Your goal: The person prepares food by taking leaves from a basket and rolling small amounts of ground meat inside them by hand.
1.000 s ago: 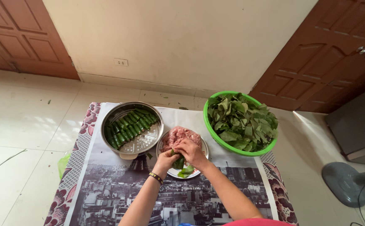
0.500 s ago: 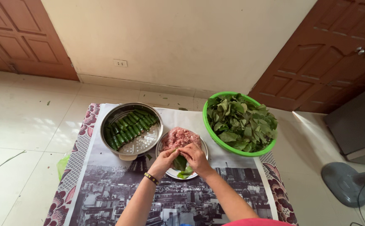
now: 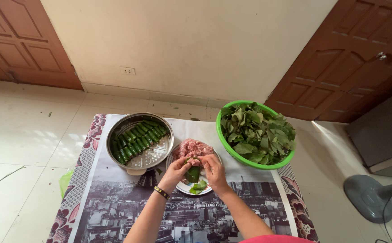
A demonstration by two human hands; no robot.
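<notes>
Steel steamer tray (image 3: 158,155) with rows of green rolls (image 3: 135,139) at left; left hand (image 3: 177,170) and right hand (image 3: 213,168) both pinched on a green leaf (image 3: 193,173) over the plate (image 3: 181,186) of minced meat (image 3: 192,148); green basin (image 3: 226,144) of leaves (image 3: 256,131) at right.

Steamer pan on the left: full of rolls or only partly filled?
Partly filled. Green leaf rolls line the far part of the steamer pan; its perforated floor shows bare on the near right.

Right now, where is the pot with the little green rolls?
In the head view, the metal steamer pot sits on the mat's left side, just left of the plate of minced meat and ahead of the left hand.
</notes>
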